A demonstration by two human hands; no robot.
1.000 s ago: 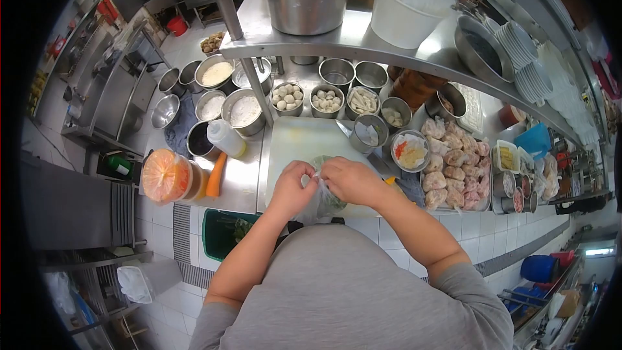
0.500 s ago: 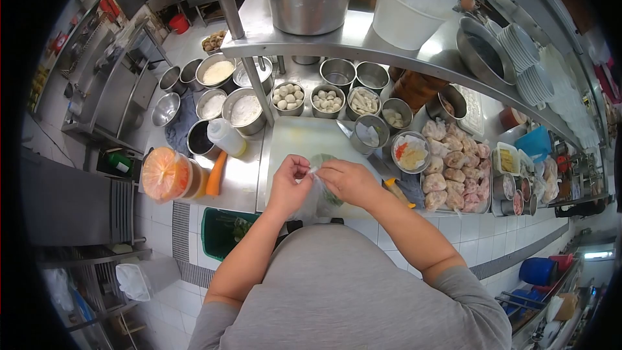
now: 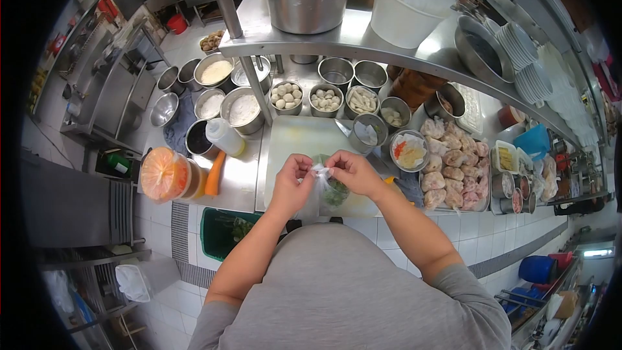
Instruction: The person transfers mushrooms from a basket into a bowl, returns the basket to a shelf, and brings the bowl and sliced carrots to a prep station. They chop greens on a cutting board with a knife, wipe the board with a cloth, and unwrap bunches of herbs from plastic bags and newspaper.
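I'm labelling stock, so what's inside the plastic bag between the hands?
Leafy-looking greens show through the plastic bag. The left hand and right hand pinch its gathered top; anything deeper is covered by the outer greens.

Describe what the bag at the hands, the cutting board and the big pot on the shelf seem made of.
Bag: probably thin, clear plastic film; greens show through and its gathered top crinkles.
Cutting board: likely plastic, smooth and pale, with no wood grain visible.
Big pot: metal, probably stainless steel, brushed-looking; grey walls carry soft highlights.
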